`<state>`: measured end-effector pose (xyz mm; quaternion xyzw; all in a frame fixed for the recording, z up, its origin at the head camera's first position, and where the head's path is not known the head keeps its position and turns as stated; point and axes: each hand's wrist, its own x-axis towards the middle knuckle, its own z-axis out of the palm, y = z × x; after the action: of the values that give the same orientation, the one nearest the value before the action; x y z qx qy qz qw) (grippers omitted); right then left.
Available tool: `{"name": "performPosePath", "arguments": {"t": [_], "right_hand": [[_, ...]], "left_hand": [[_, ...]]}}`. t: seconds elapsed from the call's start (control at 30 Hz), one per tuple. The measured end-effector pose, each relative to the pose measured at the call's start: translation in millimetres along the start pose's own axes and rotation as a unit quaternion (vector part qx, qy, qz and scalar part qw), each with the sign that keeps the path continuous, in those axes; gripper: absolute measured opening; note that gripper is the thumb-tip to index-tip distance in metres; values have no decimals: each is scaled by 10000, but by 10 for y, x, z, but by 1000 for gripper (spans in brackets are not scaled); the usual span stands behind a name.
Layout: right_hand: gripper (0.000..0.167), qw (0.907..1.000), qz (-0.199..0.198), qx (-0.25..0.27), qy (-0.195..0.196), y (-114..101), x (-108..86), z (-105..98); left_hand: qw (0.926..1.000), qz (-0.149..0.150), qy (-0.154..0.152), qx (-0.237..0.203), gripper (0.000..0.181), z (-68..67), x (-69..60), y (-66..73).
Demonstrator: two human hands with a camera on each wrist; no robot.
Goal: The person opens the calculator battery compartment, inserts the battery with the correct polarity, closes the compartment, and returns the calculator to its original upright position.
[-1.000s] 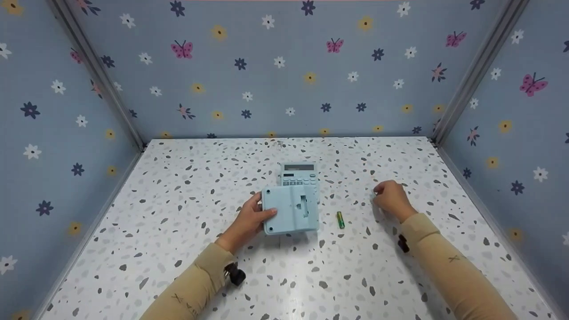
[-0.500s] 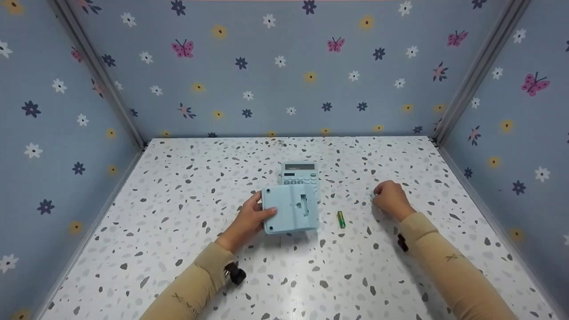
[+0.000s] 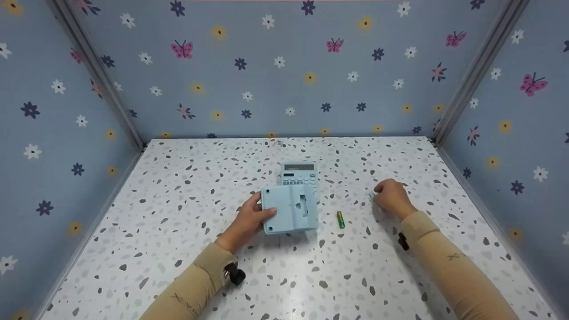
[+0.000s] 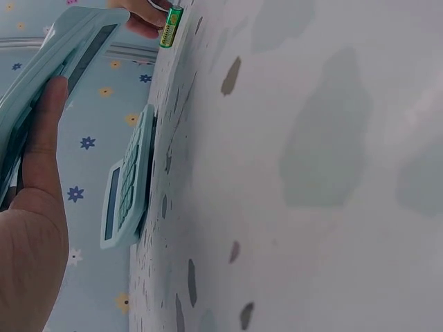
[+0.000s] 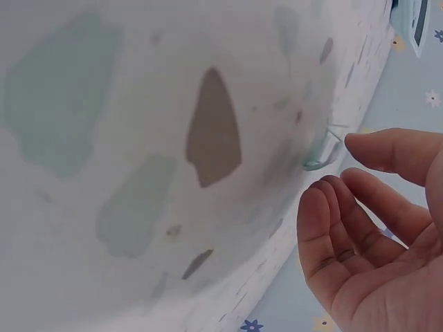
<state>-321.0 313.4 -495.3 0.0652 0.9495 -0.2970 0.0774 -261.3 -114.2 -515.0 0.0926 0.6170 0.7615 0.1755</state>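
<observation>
Tan cloth covers the left arm at lower left, its sleeve (image 3: pixel 195 275) bearing an X-like mark. Mid-frame, the left hand (image 3: pixel 245 221) grips a pale-blue calculator (image 3: pixel 284 215), back upward with a recess uncovered, just as half a second ago. Behind it, a second calculator (image 3: pixel 299 174) lies face up on the speckled bench (image 3: pixel 178 213). Right of centre lies a green battery (image 3: pixel 340 219), unmoved, its lettering too small to read. Farther right, a small pale piece (image 3: pixel 371 195) shows more clearly than before beside the right hand (image 3: pixel 393 198), whose fingers curl loosely, thumb apart; I cannot tell whether they touch.
</observation>
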Motion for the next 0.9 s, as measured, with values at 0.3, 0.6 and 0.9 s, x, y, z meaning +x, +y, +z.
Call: {"name": "performPosePath", "arguments": {"t": [0.3,0.6,0.9], "right_hand": [[40,9998,-48,1,167,-69,-30,-59],[44,9994,-183,31,282,-117,-75,-65],[48,9992,-340,148,134,-191,-123,-23]], "left_hand": [[10000,-10,56,31,71,-13,-6,4],[9999,59,92,82,71,-6,-3,-1],[9999,57,83,77,72,0,-7,3]]}}
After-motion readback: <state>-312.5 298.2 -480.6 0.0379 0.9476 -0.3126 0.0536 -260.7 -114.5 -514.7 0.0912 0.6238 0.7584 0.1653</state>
